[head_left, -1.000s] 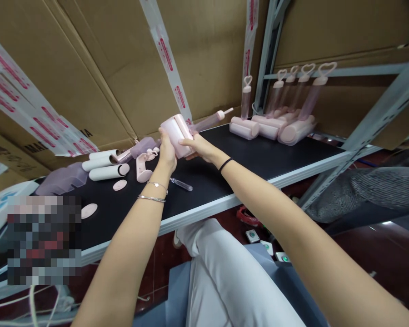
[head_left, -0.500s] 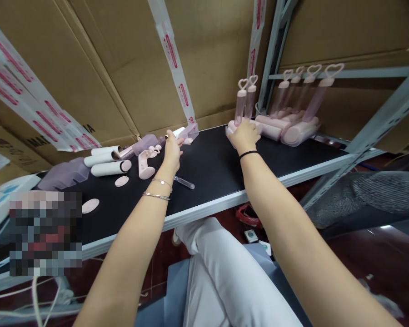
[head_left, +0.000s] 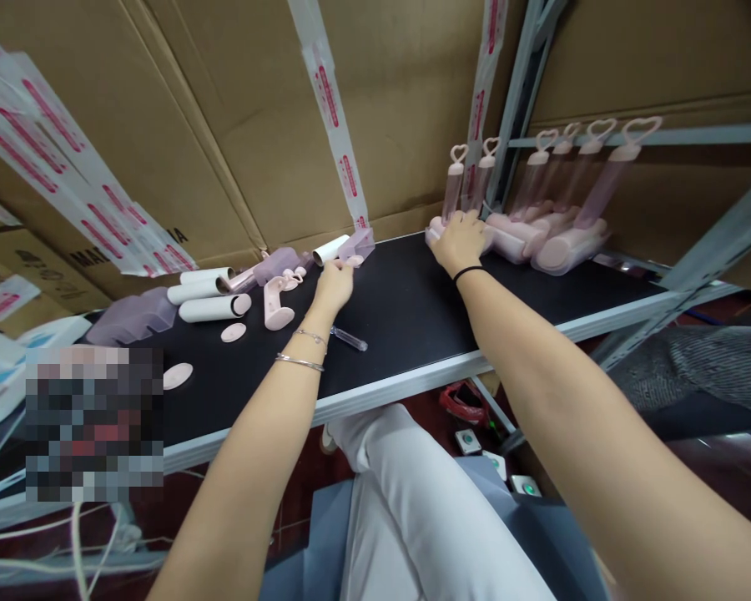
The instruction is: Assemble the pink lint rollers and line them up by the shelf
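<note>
Fingers of the left hand are curled and those of the right hand are bent downward, but whether either set grips anything cannot be told. From the left along the black surface, a translucent lilac piece lies near white tubes (three, close together), then a curved pink part. The left fingertips meet a small pink piece beside another white tube. Farther right, the right hand covers a pink body below upright heart-topped tubes, with similar units beyond
</note>
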The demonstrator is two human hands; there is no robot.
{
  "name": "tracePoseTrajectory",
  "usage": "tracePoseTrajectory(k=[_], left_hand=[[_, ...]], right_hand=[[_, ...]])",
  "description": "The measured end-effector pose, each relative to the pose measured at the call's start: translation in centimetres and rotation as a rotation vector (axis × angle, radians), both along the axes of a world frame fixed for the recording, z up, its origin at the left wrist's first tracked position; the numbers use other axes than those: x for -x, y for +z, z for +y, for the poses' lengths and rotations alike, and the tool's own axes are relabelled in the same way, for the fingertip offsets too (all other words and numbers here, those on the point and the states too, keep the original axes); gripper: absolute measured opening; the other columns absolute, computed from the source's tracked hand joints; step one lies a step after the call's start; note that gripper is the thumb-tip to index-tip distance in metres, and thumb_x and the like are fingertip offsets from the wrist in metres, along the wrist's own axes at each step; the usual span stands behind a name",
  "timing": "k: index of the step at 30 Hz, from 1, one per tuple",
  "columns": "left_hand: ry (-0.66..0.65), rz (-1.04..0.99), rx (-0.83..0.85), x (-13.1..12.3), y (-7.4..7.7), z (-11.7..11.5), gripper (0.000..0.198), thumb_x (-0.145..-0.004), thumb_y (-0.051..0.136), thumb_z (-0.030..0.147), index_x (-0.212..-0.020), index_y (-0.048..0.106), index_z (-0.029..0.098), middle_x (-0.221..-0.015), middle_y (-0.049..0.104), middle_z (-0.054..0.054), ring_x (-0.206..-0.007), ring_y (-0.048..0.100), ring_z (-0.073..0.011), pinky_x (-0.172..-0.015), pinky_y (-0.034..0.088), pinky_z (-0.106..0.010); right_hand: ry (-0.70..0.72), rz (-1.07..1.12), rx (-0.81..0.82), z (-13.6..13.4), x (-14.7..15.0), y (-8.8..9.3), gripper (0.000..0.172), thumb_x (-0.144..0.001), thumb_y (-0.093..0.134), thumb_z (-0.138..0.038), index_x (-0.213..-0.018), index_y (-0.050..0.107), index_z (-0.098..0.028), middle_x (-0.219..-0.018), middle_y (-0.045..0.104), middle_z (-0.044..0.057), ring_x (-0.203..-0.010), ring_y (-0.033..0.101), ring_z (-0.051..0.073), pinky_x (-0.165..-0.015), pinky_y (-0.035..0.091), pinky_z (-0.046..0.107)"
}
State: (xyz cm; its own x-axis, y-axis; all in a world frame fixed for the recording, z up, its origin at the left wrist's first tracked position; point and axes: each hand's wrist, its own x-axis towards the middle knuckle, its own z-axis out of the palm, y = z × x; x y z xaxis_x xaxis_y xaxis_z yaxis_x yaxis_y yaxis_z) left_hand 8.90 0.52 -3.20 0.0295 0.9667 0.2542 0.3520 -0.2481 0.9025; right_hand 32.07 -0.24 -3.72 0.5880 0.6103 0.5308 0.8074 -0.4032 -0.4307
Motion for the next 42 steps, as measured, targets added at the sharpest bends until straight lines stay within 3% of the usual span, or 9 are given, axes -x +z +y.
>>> tracePoseTrajectory(k=[3, 6, 12, 16, 19, 23, 27, 33, 42], left_hand=[[0.043, 0.571, 0.035, 0.0, 0.4, -1.1, 0.022, -0.086, 0.054, 0.031, -0.101, 0.065, 0.019, -0.128, 0.062, -0.018, -0.128, 0.050, -0.0365, -0.108, 0.034, -0.053], [0.055, 0.859, 0.063, 0.0, 1.1, -2.1, 0.035, -0.092, 0.042, 0.029, -0.117, 0.063, 0.017, -0.136, 0.056, -0.019, -0.130, 0.049, -0.0368, -0.104, 0.039, -0.051], [0.075, 0.947, 0.068, 0.1, 1.7, -2.4, 0.044, -0.092, 0.036, 0.022, -0.129, 0.058, 0.011, -0.140, 0.052, -0.021, -0.131, 0.047, -0.0374, -0.105, 0.040, -0.050], [0.092, 0.921, 0.057, 0.4, 1.3, -2.2, 0.047, -0.090, 0.035, 0.017, -0.133, 0.055, 0.010, -0.140, 0.052, -0.021, -0.131, 0.048, -0.0373, -0.105, 0.040, -0.050], [0.138, 0.905, 0.027, 1.0, 1.6, -1.9, 0.048, -0.089, 0.036, 0.013, -0.134, 0.052, 0.008, -0.137, 0.054, -0.022, -0.130, 0.049, -0.0364, -0.103, 0.041, -0.048], [0.205, 0.988, -0.102, 1.0, 3.4, -0.3, 0.046, -0.088, 0.040, 0.012, -0.131, 0.051, 0.003, -0.132, 0.056, -0.026, -0.128, 0.050, -0.0364, -0.103, 0.041, -0.045], [0.117, 1.117, -0.240, 0.3, 4.6, 4.3, 0.055, -0.084, 0.051, 0.014, -0.136, 0.044, 0.000, -0.138, 0.050, -0.026, -0.132, 0.044, -0.0357, -0.107, 0.037, -0.043], [-0.049, 1.222, -0.084, -0.3, 3.4, 10.1, 0.053, -0.091, 0.048, 0.036, -0.140, 0.047, 0.017, -0.141, 0.048, -0.021, -0.129, 0.049, -0.0363, -0.105, 0.038, -0.047], [-0.076, 1.228, -0.178, -1.6, 2.8, 4.7, 0.066, -0.084, 0.058, 0.030, -0.144, 0.036, 0.014, -0.141, 0.043, -0.022, -0.120, 0.058, -0.0338, -0.103, 0.041, -0.040]], right_hand=[[-0.002, -0.114, -0.074, 0.0, -0.5, -0.7, 0.054, -0.091, 0.049, -0.039, -0.132, 0.043, -0.005, -0.134, 0.043, 0.028, -0.120, 0.045, 0.035, -0.094, 0.038, 0.052], [0.065, -0.273, -0.091, -0.3, 0.0, -0.2, 0.052, -0.094, 0.041, -0.039, -0.136, 0.038, -0.007, -0.139, 0.039, 0.027, -0.123, 0.041, 0.036, -0.096, 0.035, 0.054], [0.585, -0.527, 0.101, 1.0, 5.5, 2.2, 0.046, -0.091, 0.034, -0.013, -0.135, 0.048, -0.013, -0.138, 0.050, 0.020, -0.125, 0.043, 0.034, -0.099, 0.035, 0.051], [0.750, -0.543, 0.177, 3.9, 9.2, 2.0, 0.060, -0.089, 0.046, -0.015, -0.148, 0.036, -0.022, -0.157, 0.033, 0.013, -0.139, 0.032, 0.036, -0.106, 0.032, 0.057], [0.760, -0.525, 0.235, 5.4, 9.7, 1.5, 0.058, -0.090, 0.049, -0.018, -0.148, 0.038, -0.023, -0.155, 0.038, 0.013, -0.143, 0.026, 0.036, -0.110, 0.026, 0.061], [0.723, -0.527, 0.255, 5.7, 8.9, 1.4, 0.046, -0.089, 0.055, -0.025, -0.135, 0.055, -0.021, -0.143, 0.049, 0.016, -0.135, 0.038, 0.037, -0.107, 0.028, 0.061], [0.637, -0.472, 0.376, 4.4, 8.6, 2.4, 0.045, -0.084, 0.061, -0.024, -0.129, 0.061, -0.018, -0.144, 0.044, 0.019, -0.128, 0.043, 0.040, -0.101, 0.036, 0.058], [0.527, -0.374, 0.527, 1.1, 7.8, 3.8, 0.045, -0.082, 0.062, -0.024, -0.126, 0.064, -0.015, -0.132, 0.053, 0.021, -0.122, 0.051, 0.038, -0.096, 0.043, 0.051], [0.498, -0.213, 0.649, -1.8, 6.2, 4.5, 0.050, -0.084, 0.057, -0.020, -0.133, 0.058, -0.010, -0.139, 0.052, 0.023, -0.129, 0.049, 0.037, -0.097, 0.045, 0.049]])
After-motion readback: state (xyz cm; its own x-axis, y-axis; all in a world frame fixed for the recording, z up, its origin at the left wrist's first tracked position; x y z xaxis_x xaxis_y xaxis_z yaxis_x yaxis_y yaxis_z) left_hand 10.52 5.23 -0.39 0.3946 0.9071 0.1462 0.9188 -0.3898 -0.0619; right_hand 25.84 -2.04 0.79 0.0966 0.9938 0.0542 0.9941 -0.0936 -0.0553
